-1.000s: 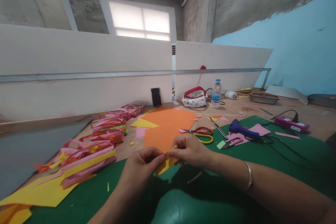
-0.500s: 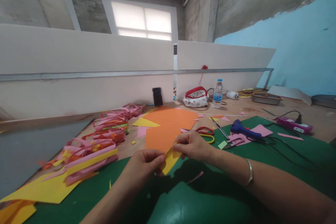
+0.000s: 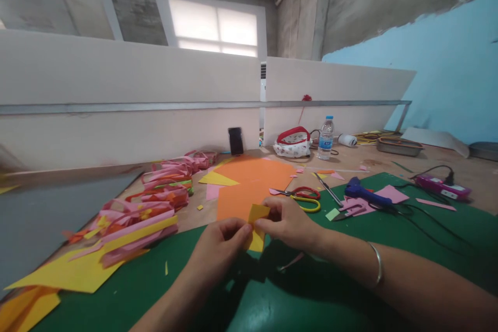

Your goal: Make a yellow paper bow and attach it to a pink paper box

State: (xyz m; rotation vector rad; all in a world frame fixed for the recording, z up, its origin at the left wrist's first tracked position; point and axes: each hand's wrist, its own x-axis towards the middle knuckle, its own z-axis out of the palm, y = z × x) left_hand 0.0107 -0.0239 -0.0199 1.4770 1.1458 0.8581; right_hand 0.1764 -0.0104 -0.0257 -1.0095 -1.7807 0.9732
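A small yellow paper piece [image 3: 257, 241] is held between my two hands above the green mat [image 3: 187, 301]. My left hand [image 3: 223, 244] pinches its left edge between thumb and fingers. On the other side, my right hand [image 3: 286, 220] grips it with thumb and bent fingers; the upper part stands up and looks bent over. Orange sheets [image 3: 245, 187] lie just beyond my hands. Scissors [image 3: 309, 199] with one red and one yellow handle rest close to my right hand.
Pink, orange and yellow strips [image 3: 155, 205] are heaped at left beside a yellow sheet [image 3: 78, 272]. To the right lie a blue glue gun [image 3: 365, 194] with its cord, pink scraps [image 3: 392, 193] and a purple power strip [image 3: 441, 187]. A bottle [image 3: 326, 140], pouch [image 3: 292, 144] and phone [image 3: 235, 141] stand behind.
The yellow paper has been turned from a slant to nearly upright, and its top now looks bent. My hands have come closer together. The view has shifted slightly.
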